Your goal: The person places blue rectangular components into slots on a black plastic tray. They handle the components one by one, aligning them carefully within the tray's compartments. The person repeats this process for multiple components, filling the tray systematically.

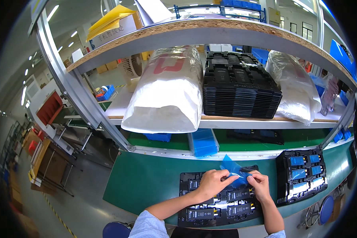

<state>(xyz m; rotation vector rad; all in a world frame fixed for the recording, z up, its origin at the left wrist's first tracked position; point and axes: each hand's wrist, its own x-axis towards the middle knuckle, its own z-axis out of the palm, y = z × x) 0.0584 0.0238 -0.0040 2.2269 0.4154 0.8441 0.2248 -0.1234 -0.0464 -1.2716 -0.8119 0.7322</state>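
Both hands pinch a piece of thin blue plastic film [228,163], held up over a black moulded tray [183,188]. My left hand [213,184] grips its left side between thumb and fingers. Opposite it, my right hand [260,185] has its thumb and fingers closed on the right side. A white glint crosses the film between them. Whether the film is a sheet or a bag, I cannot tell. Flat black battery packs [202,214] with yellow tabs lie in the tray's compartments, several of them partly hidden by my hands and forearms.
To the right stands a stack of black trays [281,178] with blue-covered packs on top. A pile of blue film sheets [204,142] lies at the bench's back edge. The shelf above holds a tall tray stack [242,91] and white plastic sacks [162,95]. Stools [326,209] stand below the green bench.
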